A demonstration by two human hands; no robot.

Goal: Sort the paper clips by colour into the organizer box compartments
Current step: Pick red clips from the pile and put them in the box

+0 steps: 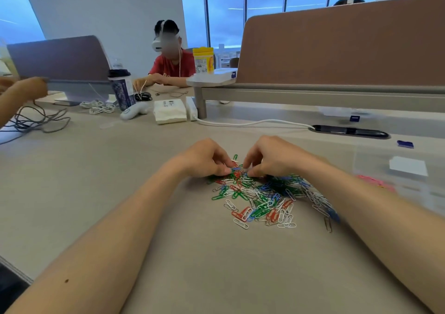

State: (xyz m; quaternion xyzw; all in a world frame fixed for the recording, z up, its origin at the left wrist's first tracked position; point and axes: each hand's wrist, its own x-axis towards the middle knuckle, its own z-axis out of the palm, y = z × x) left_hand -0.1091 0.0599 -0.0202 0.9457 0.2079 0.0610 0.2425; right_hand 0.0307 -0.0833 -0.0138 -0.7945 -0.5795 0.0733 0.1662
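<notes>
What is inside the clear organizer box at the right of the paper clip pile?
Pink paper clips lie in one compartment of the organizer box. A white card shows behind them, inside or on top, I cannot tell. The rest is blurred.

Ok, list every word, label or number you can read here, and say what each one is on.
No text here reads clearly.
Yellow canister: printed label, too blurred to read.
White packet: dark print lines, too small.
Red shirt: lettering, mostly hidden and blurred.
Small blue tag on the desk: blurred.
White box beside the canister: blue mark, unreadable.
</notes>
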